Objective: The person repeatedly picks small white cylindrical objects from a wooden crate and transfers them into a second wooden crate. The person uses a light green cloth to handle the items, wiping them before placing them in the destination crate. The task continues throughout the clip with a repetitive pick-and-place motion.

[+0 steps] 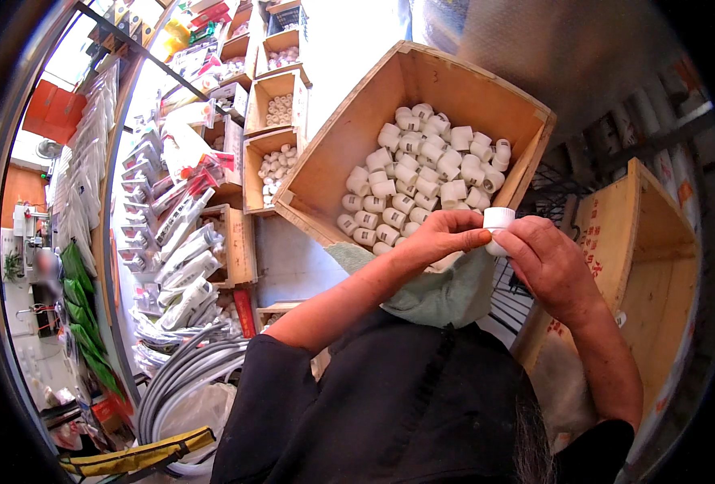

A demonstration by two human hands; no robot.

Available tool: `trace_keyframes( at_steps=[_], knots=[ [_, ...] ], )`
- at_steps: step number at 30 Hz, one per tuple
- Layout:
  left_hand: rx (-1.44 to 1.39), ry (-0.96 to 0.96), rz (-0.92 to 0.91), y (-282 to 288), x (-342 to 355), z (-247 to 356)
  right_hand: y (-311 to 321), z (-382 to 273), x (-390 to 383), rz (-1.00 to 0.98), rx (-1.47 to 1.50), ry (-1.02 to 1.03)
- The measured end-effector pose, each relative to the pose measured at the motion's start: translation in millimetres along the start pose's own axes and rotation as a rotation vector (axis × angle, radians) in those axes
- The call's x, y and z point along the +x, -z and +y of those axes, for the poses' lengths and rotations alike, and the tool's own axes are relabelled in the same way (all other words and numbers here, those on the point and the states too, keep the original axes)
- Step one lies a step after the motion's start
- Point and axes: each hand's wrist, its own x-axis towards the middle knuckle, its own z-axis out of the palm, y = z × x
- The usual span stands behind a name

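Observation:
My left hand (446,238) and my right hand (547,262) grip a white plastic pipe fitting (498,216) with a ribbed top, held at the near right corner of a large wooden box (333,137). The box holds several white elbow fittings (406,171), many bearing small dark labels. A pale green sack (446,294) hangs below my hands, partly hidden by my left forearm.
Smaller wooden boxes of fittings (270,103) stand at the back left, beside packaged goods (188,258). Coiled grey hose (164,395) lies at the lower left. Another wooden box (660,218) stands on my right, near a dark wire rack (506,306).

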Motion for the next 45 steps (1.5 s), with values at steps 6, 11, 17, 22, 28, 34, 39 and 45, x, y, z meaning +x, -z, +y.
trace_keyframes(
  at_steps=[6, 11, 17, 22, 28, 34, 39, 45],
  knots=[
    [-0.036, 0.032, -0.045, 9.7, 5.0, -7.7, -1.1, -1.4, -2.8, -0.04, 0.094, 0.018],
    [-0.141, 0.016, 0.08, 4.5, 3.3, 0.2, -2.4, 1.2, -1.1, 0.038, 0.038, -0.007],
    [-0.342, 0.039, 0.556, 35.5, 12.2, -12.8, 6.6, 5.2, -3.3, 0.104, 0.074, -0.065],
    [-0.262, 0.303, 0.717, 74.3, 17.8, -22.7, 4.5, 7.3, -4.2, 0.116, 0.11, -0.047],
    [0.199, 0.667, 0.652, 109.0, 45.9, -57.7, 5.5, 11.6, -11.2, 0.091, 0.111, -0.036],
    [0.187, 0.68, 0.71, 179.3, 66.6, -107.3, 6.3, 16.5, -14.7, 0.069, 0.134, -0.079],
    [0.242, 0.816, 0.699, 245.4, 58.3, -140.3, 7.9, 12.8, -5.0, 0.066, 0.194, -0.042],
    [0.352, 0.867, 0.698, 168.1, 48.6, -77.5, 6.7, 18.0, -13.6, 0.066, 0.214, -0.105]
  ],
)
